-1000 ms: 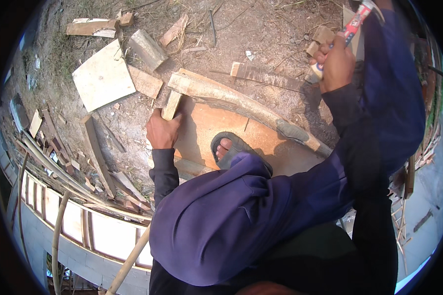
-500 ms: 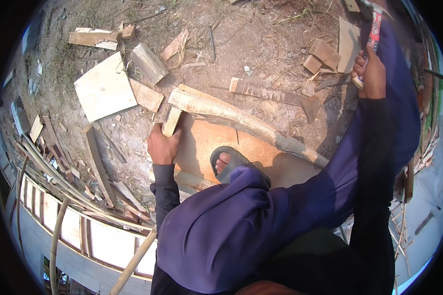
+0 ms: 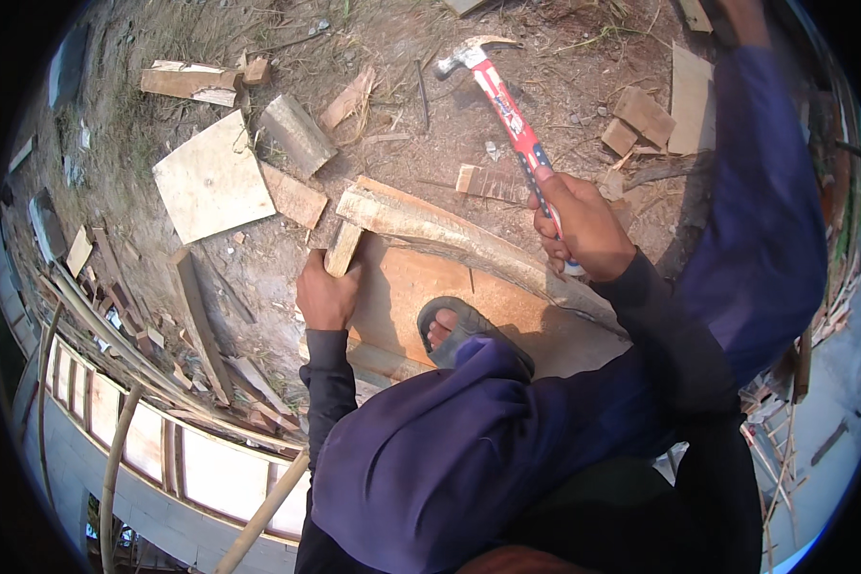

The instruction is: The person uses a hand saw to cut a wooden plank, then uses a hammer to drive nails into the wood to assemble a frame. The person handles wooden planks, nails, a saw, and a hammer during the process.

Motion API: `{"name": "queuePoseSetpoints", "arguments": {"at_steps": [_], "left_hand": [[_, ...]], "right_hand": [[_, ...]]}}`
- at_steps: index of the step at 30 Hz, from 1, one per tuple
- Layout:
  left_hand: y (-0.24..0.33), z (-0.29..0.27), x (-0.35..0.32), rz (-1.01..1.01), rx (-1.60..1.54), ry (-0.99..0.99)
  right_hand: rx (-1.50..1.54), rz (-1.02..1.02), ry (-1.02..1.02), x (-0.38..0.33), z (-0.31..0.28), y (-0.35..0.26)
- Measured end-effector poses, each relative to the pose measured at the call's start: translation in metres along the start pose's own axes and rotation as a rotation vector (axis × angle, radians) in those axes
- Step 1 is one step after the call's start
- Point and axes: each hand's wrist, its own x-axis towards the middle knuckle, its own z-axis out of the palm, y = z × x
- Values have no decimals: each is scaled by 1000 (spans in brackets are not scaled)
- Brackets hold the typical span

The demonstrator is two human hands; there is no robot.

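My right hand [image 3: 588, 230] grips a claw hammer [image 3: 517, 124] by its red, white and blue handle. The steel head points up and to the left, over bare ground. My left hand [image 3: 327, 292] is closed around a short wooden block [image 3: 342, 249], which meets the left end of a long rough-edged timber [image 3: 469, 234]. That timber lies along the far side of a plywood sheet [image 3: 392, 287]. My sandalled foot [image 3: 454, 330] rests on the sheet. No nail can be made out at the joint.
A square board [image 3: 212, 177], a wood offcut [image 3: 297, 134] and another short plank [image 3: 292, 196] lie beyond my left hand. Small blocks [image 3: 641, 120] sit at the far right. A loose batten [image 3: 199, 325] and scattered scraps lie at the left, near a framed panel [image 3: 220, 478].
The hammer has swung from the far right toward the middle, and my right arm has come in over my leg. My left hand still holds the block.
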Motion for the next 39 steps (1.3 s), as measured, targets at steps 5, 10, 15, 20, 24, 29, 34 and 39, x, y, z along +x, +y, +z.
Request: {"name": "queuePoseSetpoints", "arguments": {"at_steps": [5, 10, 15, 20, 24, 29, 34, 39], "left_hand": [[8, -4, 2, -11, 13, -10], [3, -5, 0, -10, -13, -6], [5, -11, -1, -20, -68, -53], [-6, -6, -6, 109, -195, 32], [-16, -2, -11, 325, -284, 248], [0, 0, -27, 360, -521, 506], [21, -2, -50, 342, -727, 547], [41, 12, -59, 301, -900, 543]], "right_hand": [[-91, 130, -258, -4, 27, 21], [-248, 44, -160, 4, 17, 21], [-1096, -535, 513, 19, -28, 7], [-1393, -758, 685, 34, -37, 25], [-1385, -1063, 581, 62, -8, 9], [-1543, -1369, 271, 135, 36, -19], [-1817, -1331, 131, 165, 55, -36], [-1835, -1411, 146, 163, 45, -43]]}}
